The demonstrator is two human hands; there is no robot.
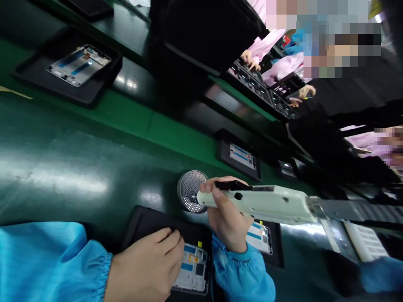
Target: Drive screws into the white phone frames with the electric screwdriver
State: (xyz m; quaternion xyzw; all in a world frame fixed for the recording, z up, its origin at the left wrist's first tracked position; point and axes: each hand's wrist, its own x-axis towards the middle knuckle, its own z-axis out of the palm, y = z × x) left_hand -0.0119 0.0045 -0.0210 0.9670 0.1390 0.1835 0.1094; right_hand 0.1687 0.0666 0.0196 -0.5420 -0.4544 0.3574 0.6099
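Right fingers closed round the tool (267,201), left fingers bunched over the frame (192,268).

The right hand (228,214) grips the tool's pale green handle; just left of its fingertips sits the tool's round perforated metal head (193,184). The left hand (145,268) covers the frame's left part, fingers narrow and curled down; whether they pinch it I cannot tell. Under that hand and frame lies a black tray (140,216). Right of the right wrist, a second frame (260,239) lies in another tray (278,247). Beyond the right fingers rests a third frame (242,155); far beyond the left fingers, a fourth (78,67).
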